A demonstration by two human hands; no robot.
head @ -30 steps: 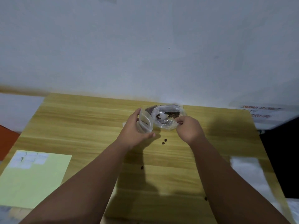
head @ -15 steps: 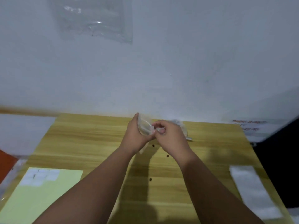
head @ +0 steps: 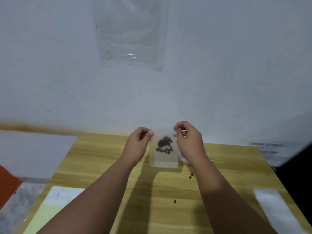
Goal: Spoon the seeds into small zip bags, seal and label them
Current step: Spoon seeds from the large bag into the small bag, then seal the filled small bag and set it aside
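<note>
A zip bag (head: 163, 149) with seeds (head: 164, 145) inside hangs between both hands above the bench (head: 228, 166), loose seeds (head: 190, 176) lying below right.

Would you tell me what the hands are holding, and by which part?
Both hands, left and right, pinch the small zip bag of seeds by its top corners; it hangs upright.

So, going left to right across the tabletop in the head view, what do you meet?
Pale yellow label sheet → left hand → clear zip bag of dark seeds → right hand → white paper strip.
</note>
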